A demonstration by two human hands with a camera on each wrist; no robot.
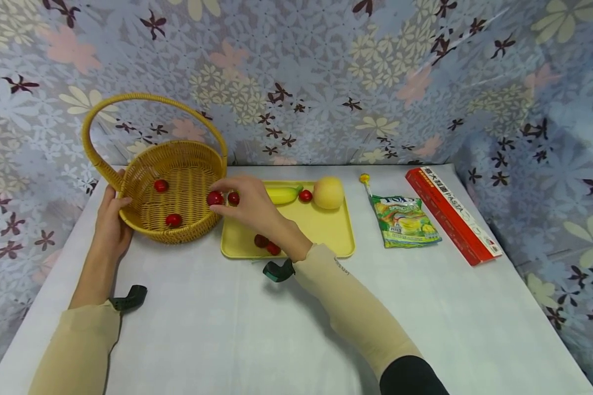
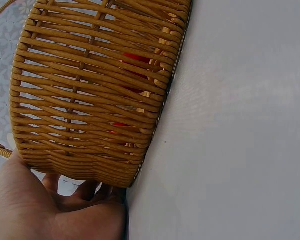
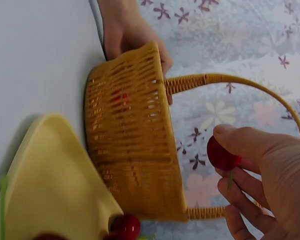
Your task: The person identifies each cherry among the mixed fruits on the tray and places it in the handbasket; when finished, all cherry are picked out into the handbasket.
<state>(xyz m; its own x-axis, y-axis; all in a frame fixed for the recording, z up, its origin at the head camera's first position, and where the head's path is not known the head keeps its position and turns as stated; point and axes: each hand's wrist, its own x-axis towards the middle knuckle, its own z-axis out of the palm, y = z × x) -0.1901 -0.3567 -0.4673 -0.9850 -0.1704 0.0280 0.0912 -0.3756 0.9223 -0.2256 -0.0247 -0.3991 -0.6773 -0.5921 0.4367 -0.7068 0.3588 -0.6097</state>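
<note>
My left hand (image 1: pixel 110 219) grips the left side of a wicker basket (image 1: pixel 143 219), its thumb at the rim near the handle's foot. Inside the basket lie two red cherries, one toward the back (image 1: pixel 161 185) and one nearer the front (image 1: pixel 173 220). Between thumb and fingers, my right hand (image 1: pixel 249 204) pinches another cherry (image 3: pixel 223 153), with a short green stem showing in the right wrist view. That hand is over the tray's left end, close to the basket's right rim. On the yellow tray (image 1: pixel 321 236) are several more cherries (image 1: pixel 305 196), a banana (image 1: pixel 283 195) and a round yellow fruit (image 1: pixel 328 192).
Right of the tray lie a green snack packet (image 1: pixel 405 222), a lollipop-like stick with a yellow head (image 1: pixel 364 179) and a long red pasta box (image 1: pixel 452 216). A flowered cloth (image 1: pixel 301 82) hangs behind the white table (image 1: pixel 202 329). The basket's tall handle (image 1: pixel 148 96) arches above it.
</note>
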